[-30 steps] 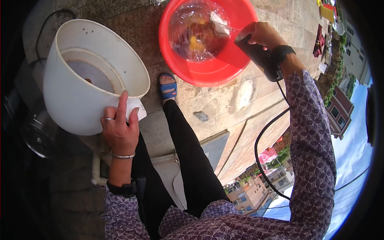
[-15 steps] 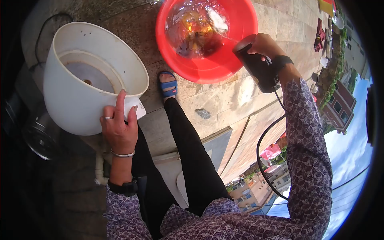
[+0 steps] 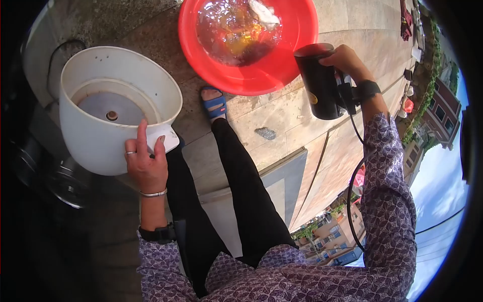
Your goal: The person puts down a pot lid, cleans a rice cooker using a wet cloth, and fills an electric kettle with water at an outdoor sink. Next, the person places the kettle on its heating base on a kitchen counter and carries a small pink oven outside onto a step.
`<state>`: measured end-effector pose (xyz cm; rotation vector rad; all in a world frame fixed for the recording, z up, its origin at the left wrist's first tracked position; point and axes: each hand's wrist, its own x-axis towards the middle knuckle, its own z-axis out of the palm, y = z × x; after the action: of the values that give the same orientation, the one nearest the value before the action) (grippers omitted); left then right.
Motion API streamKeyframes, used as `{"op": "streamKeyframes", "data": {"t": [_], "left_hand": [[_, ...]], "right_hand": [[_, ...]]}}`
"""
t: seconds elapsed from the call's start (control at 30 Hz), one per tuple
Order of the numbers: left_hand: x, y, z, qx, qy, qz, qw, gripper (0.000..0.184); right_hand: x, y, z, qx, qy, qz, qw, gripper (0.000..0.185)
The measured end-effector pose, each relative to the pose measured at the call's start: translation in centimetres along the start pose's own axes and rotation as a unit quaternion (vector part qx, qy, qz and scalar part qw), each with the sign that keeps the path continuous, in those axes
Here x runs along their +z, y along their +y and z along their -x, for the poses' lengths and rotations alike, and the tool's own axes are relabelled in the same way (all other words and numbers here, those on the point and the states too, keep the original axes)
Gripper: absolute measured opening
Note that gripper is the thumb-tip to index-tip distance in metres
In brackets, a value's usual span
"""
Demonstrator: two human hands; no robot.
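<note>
A wide red plastic basin [image 3: 297, 30] sits on the ground at the top of the view, cut off by the frame edge. Inside it, a glistening, clear mass [image 3: 211, 30] shows yellow, orange and dark patches; whether it is water alone or also film cannot be told. A pale whitish piece [image 3: 264, 12] lies at its far side. To the left stands a deep white round tub [image 3: 90, 136], its mouth tipped toward the camera. Its inside has a stepped ledge and a flat greyish bottom with a small brown round part [image 3: 111, 116] in the middle. A white block-like projection [image 3: 166, 139] juts from its side.

The right hand [image 3: 347, 63] is closed around the handle side of a black cylindrical jug [image 3: 322, 83], which is held in the air just beside the basin's right rim; its contents cannot be seen. The left hand [image 3: 147, 163] rests at the tub's near rim, index finger extended, thumb apart by the projection, the other fingers curled.

A black cable [image 3: 350, 201] loops below the jug along the right sleeve. Underfoot is stone paving [image 3: 256, 108], with a small dark patch and a foot in a blue slide sandal [image 3: 215, 102] near the basin. Buildings [image 3: 445, 108], greenery [image 3: 432, 75] and cloudy blue sky [image 3: 437, 186] fill the right side.
</note>
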<state>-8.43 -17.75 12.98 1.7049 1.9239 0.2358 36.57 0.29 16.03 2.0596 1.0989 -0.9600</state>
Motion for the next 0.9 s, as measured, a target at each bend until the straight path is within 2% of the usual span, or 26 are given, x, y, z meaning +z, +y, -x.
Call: {"op": "streamKeyframes", "data": {"t": [0.17,0.2,0.3,0.4,0.43,0.5,0.57,0.63,0.7,0.73,0.77,0.83,0.9], "left_hand": [[0.3,0.0,0.2,-0.005,-0.008,-0.006,1.0,0.054],[0.2,0.0,0.2,-0.006,-0.002,-0.002,1.0,0.055],[0.2,0.1,0.3,-0.016,-0.015,-0.007,1.0,0.055],[0.2,0.6,0.2,-0.012,-0.015,0.002,1.0,0.055],[0.3,0.7,0.3,-0.007,-0.019,-0.003,1.0,0.055],[0.5,0.7,0.3,-0.01,-0.023,-0.018,1.0,0.054],[0.6,0.6,0.3,0.001,-0.03,-0.025,0.999,0.054],[0.8,0.7,0.5,0.011,-0.037,-0.028,0.999,0.054],[0.8,0.9,0.5,0.002,-0.037,-0.038,0.999,0.056],[1.0,1.0,0.5,0.009,-0.042,-0.042,0.998,0.056],[1.0,1.1,0.5,0.008,-0.038,-0.039,0.998,0.055],[1.2,1.3,0.5,0.01,-0.038,-0.037,0.999,0.054],[1.3,1.4,0.6,0.019,-0.028,-0.038,0.999,0.052]], "right_hand": [[4.7,9.6,3.0,0.075,-0.028,-0.101,0.992,0.031],[6.2,11.7,3.6,0.079,-0.027,-0.161,0.983,0.032],[11.3,14.8,6.1,0.127,-0.019,-0.334,0.934,0.028],[18.2,18.6,7.1,0.145,-0.03,-0.472,0.869,0.033],[20.3,18.9,7.6,0.153,-0.03,-0.523,0.838,0.036],[23.8,19.2,7.8,0.269,-0.059,-0.51,0.815,0.035],[27.6,19.0,7.7,0.324,-0.075,-0.537,0.775,0.037],[31.1,18.7,7.7,0.328,-0.061,-0.582,0.742,0.043],[34.2,18.0,7.6,0.367,-0.054,-0.629,0.683,0.043],[35.4,17.7,7.7,0.4,-0.02,-0.646,0.65,0.039],[36.9,17.5,8.3,0.407,-0.02,-0.648,0.643,0.039],[39.8,17.1,9.7,0.322,0.048,-0.728,0.603,0.034],[43.1,16.9,10.4,0.318,0.081,-0.751,0.573,0.029]]}}
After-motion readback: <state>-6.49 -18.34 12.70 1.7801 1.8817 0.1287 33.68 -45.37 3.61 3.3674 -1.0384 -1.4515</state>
